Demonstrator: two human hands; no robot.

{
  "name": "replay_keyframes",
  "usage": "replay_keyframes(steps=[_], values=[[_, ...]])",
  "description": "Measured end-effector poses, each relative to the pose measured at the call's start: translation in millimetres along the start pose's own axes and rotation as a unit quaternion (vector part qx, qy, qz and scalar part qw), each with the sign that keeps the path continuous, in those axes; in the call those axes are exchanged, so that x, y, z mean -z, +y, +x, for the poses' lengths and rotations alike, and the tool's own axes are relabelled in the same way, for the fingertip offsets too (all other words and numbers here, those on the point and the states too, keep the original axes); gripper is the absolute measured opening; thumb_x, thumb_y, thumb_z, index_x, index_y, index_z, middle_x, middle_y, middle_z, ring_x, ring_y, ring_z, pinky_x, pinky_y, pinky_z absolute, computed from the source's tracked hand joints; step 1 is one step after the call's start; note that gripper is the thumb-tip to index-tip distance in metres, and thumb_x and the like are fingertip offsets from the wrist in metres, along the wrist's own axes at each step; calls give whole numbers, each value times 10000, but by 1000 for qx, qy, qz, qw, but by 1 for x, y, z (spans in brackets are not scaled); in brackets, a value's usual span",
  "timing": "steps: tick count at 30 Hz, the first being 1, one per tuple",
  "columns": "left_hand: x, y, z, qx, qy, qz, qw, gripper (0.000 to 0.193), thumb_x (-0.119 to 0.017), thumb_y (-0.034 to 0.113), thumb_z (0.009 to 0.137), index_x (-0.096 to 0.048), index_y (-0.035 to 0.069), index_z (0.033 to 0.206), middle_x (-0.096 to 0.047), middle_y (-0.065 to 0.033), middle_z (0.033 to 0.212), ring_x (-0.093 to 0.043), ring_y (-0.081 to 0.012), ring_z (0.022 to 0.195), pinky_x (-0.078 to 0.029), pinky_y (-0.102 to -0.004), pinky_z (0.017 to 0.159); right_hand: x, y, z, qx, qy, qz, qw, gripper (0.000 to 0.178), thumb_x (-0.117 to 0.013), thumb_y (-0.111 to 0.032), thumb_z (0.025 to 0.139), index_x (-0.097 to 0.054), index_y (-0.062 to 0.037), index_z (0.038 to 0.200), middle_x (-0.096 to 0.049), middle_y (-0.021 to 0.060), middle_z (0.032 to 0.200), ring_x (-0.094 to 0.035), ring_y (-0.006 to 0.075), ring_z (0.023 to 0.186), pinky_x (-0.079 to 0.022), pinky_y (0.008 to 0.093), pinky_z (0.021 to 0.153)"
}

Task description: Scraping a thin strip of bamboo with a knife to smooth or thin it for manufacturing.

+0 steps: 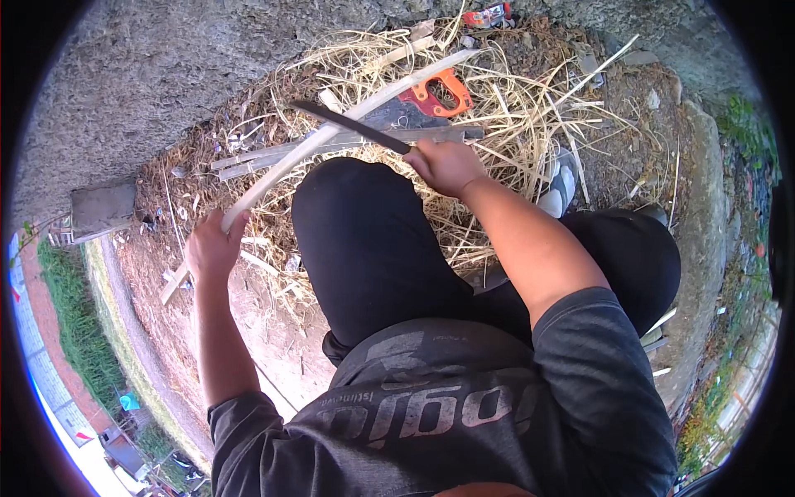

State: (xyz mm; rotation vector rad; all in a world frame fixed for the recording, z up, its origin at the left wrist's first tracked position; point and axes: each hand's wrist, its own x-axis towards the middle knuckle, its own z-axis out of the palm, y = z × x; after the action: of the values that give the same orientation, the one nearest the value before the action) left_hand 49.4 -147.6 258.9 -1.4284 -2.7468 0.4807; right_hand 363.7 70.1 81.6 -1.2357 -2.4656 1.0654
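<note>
My left hand [215, 247] is closed round the lower part of a long, pale wooden or bamboo strip [286, 164]. The strip slants up and to the right, past my bent knee. My right hand [448, 166] grips the handle of a long knife [352, 124], its dark blade pointing up and left. That blade crosses over the strip near its middle; whether the edge touches it I cannot tell. Just beyond lies a handsaw with an orange handle [451, 93], its blade partly covered by the strip and the knife.
Pale curled shavings [530, 124] cover the ground ahead. Grey slats [273, 155] lie beyond my knee. A rough stone wall [166, 83] rises at the far side, with a red packet [487, 15] at its foot. Clear plastic [561, 178] lies to the right.
</note>
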Motion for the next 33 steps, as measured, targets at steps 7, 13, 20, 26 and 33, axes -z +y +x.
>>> replay_keyframes(steps=[7, 13, 20, 26, 33], values=[[-5, 1, 2, 30, -23, 1, 999, 610, -526, 677, 903, -605, 74, 857, -631, -103, 756, -662, -274, 696, -519, -439, 604, 21, 67, 4, -196, 16, -14, 980, 488, -406, -520, 1006, -596, -73, 1054, -693, 193, 880, -671, 402, 867, -525, 510, 782], [-7, -1, 4, -23, 76, 9, 997, 579, -579, 639, 887, -620, 63, 861, -653, -131, 783, -663, -339, 688, -506, -476, 610, -11, 29, 2, -81, 70, -24, 994, 488, -434, -536, 991, -600, -81, 1053, -692, 211, 845, -672, 413, 837, -528, 517, 751], [-6, 1, -8, 7, 17, -10, 1000, 592, -575, 660, 881, -622, 71, 852, -646, -119, 771, -674, -293, 698, -516, -457, 595, 10, 91, 5, -286, 71, 3, 955, 599, -336, -558, 1009, -641, -44, 1057, -704, 230, 931, -671, 434, 940, -517, 542, 837], [-6, 7, -2, -12, 78, -25, 997, 533, -664, 599, 846, -616, 69, 823, -650, -123, 775, -674, -301, 690, -515, -463, 604, 8, 54, 13, -193, 140, 19, 971, 592, -327, -569, 1008, -622, -56, 1017, -689, 231, 885, -664, 441, 867, -513, 548, 782], [20, 15, 5, 26, 12, 42, 999, 551, -658, 623, 840, -614, 74, 819, -648, -123, 700, -680, -315, 676, -521, -455, 619, -5, 8, 6, 51, -16, -8, 999, 503, -374, -526, 1014, -596, -83, 1102, -694, 184, 886, -669, 413, 856, -513, 528, 791]])
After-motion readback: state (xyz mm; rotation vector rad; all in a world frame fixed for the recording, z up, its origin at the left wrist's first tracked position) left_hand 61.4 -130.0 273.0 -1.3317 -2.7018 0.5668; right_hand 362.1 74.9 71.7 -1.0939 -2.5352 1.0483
